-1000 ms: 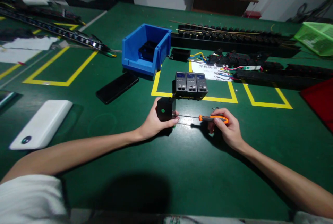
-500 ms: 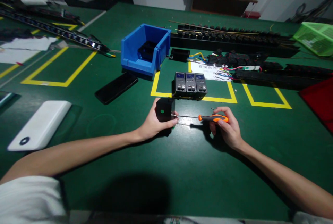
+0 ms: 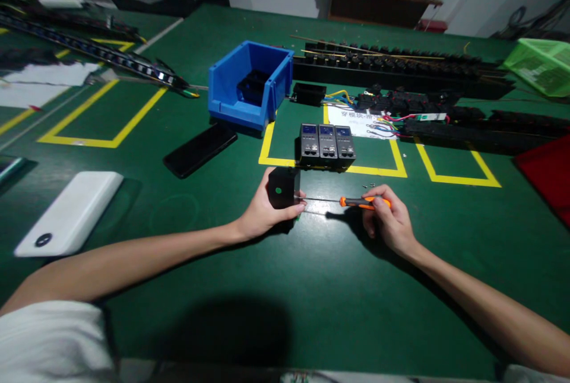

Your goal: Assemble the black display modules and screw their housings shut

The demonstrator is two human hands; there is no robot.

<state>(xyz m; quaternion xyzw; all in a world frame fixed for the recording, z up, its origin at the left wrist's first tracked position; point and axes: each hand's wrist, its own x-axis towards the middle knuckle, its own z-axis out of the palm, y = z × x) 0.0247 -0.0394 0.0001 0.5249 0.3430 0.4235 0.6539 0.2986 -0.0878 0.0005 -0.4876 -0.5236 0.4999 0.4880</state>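
My left hand (image 3: pixel 267 208) is wrapped round a small black module (image 3: pixel 281 184) with a green dot on its face, held just above the green table. An orange and black screwdriver (image 3: pixel 365 202) lies level in the fingers of my right hand (image 3: pixel 392 217). Its thin shaft points left, and the tip reaches the module's right side by my left fingers. The exact contact at the tip is too small to make out. A few tiny screws (image 3: pixel 369 185) lie on the table just beyond my right hand. Three similar modules (image 3: pixel 327 142) stand side by side behind.
A blue bin (image 3: pixel 249 86) holds black parts, with a dark phone (image 3: pixel 200 150) in front. At left lies a white power bank (image 3: pixel 69 214). Black strips with wires (image 3: pixel 409 104) run along the back right, near a green basket (image 3: pixel 541 65). A red object (image 3: pixel 545 172) sits far right.
The fingers of my right hand have shifted round the screwdriver handle, the index finger curling in closer. My left hand and the module stay in place.
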